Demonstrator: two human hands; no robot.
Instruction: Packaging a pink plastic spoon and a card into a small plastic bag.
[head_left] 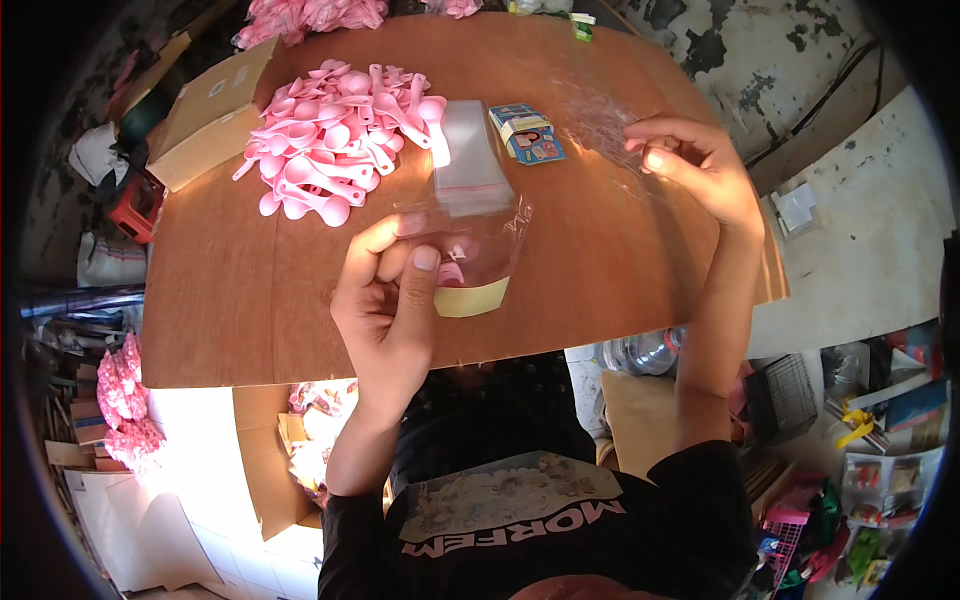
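My left hand (pixel 385 290) pinches a clear plastic bag (pixel 508 235) between thumb and fingers above the table's near edge. Inside the bag are a pink piece (pixel 450 272), partly hidden by my thumb, and a pale yellow card (pixel 475 298) along its lower end. At the table's right side my right hand (pixel 695 165) is raised with curled fingers, thumb close to the fingertips. Thin clear plastic strips (pixel 600 115) lie tangled beside those fingertips; what they grip is too fine to make out. A stack of flat clear bags (pixel 468 170) lies beyond my left hand.
Pink plastic scoops (pixel 325 135) form a big heap on the brown table (pixel 600 240). Small printed cards (pixel 528 133) are stacked beside the bags. An opened cardboard box (pixel 215 110) stands at the left. Pink bundles (pixel 315 18) lie at the far edge.
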